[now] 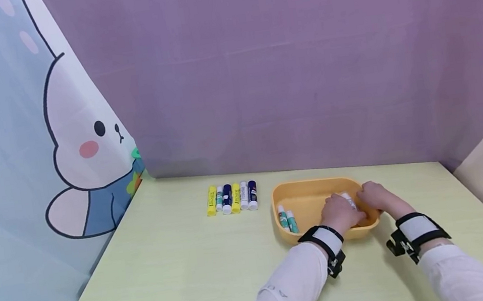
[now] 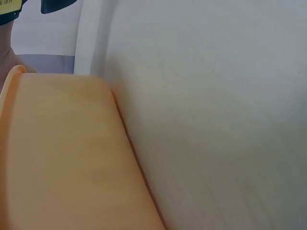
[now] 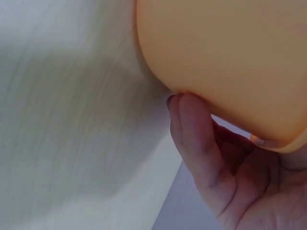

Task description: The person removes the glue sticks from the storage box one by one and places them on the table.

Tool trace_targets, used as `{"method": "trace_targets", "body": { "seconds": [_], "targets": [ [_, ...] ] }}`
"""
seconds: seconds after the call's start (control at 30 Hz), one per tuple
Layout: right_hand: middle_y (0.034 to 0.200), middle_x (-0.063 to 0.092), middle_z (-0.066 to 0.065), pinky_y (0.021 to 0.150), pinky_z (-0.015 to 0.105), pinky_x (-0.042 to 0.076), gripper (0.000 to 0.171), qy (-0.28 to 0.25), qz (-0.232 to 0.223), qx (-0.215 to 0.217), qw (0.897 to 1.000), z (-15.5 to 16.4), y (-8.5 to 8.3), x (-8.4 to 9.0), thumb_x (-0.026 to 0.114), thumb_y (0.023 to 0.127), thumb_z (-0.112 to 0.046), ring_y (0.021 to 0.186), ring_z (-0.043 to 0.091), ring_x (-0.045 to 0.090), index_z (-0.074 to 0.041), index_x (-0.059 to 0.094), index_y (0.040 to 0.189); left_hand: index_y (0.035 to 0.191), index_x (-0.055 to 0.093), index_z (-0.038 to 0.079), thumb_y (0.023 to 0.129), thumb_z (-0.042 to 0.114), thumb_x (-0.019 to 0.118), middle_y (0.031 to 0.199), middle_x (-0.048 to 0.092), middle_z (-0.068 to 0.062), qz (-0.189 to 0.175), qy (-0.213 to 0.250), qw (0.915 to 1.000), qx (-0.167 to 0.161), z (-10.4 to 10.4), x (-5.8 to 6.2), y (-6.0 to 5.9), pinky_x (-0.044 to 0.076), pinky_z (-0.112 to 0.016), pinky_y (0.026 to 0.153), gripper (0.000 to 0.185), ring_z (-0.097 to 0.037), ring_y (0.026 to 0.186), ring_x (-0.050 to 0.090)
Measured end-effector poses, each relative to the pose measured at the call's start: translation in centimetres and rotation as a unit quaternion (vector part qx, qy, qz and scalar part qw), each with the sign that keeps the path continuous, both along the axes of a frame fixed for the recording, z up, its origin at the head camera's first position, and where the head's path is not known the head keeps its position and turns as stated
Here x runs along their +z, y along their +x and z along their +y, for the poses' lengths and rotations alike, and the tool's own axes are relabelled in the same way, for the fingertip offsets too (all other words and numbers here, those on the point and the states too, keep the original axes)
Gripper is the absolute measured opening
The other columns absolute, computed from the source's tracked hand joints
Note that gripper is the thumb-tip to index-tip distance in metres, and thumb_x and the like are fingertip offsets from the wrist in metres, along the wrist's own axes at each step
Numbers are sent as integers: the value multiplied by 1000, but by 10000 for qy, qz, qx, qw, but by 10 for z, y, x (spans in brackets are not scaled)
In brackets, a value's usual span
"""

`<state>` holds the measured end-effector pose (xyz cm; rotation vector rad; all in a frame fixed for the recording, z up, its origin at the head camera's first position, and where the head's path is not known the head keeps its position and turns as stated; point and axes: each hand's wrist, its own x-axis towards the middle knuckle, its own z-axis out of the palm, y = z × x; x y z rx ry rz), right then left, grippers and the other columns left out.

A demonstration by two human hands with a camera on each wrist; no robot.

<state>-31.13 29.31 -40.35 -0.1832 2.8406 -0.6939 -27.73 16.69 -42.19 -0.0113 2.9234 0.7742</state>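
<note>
My left hand (image 1: 340, 212) reaches over the near rim into an orange plastic basin (image 1: 306, 188). It holds a white-capped glue stick (image 1: 347, 198), which shows beyond the knuckles; most of the fingers are hidden. On the basin's right end, my right hand (image 1: 375, 196) grips the rim. The right wrist view has its fingers (image 3: 195, 124) curled against the outside of the wall. Two small green-and-white glue sticks (image 1: 292, 222) lean at the left end inside the basin. The left wrist view takes in only the basin's outer wall (image 2: 67, 153) and the tabletop, not the left hand.
Left of the basin, several glue sticks (image 1: 235, 198) lie side by side in a row, yellow, white, dark blue and green. The pale table (image 1: 171, 276) ends at a purple curtain (image 1: 277, 74). A blue cloth with a printed rabbit (image 1: 84, 140) hangs at the left.
</note>
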Motion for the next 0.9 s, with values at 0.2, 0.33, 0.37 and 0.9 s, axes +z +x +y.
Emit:
{"method": "trace_targets", "body": {
  "seconds": [0.2,0.33,0.37,0.9],
  "targets": [
    [76,55,23,43,30,47,26,70,70,29,9999,1,0,2,37,87,-9,49,21,54,13,50,85,87,60,14,70,51,74,86,57,4,156,131,9988,-448,0,2,0,43,-23,57,42,-10,71,54],
    [74,54,23,42,30,47,26,34,74,24,10000,1,2,2,37,87,-10,49,21,54,13,49,84,84,59,16,71,47,76,82,58,5,187,61,9983,-556,1,1,-1,44,-23,58,37,-10,71,55],
    [74,54,22,42,30,47,26,39,87,19,10000,1,2,3,37,87,-9,49,21,54,13,49,84,84,61,16,71,46,77,82,60,4,214,49,9981,-570,1,0,-1,44,-22,59,36,-10,72,56],
    [68,53,18,39,30,47,24,-92,118,-77,9999,0,4,-1,37,86,-9,42,17,53,11,49,81,78,61,9,74,35,77,75,54,0,-103,668,9964,-519,-11,3,0,40,-22,56,31,-13,64,48]
  ]
}}
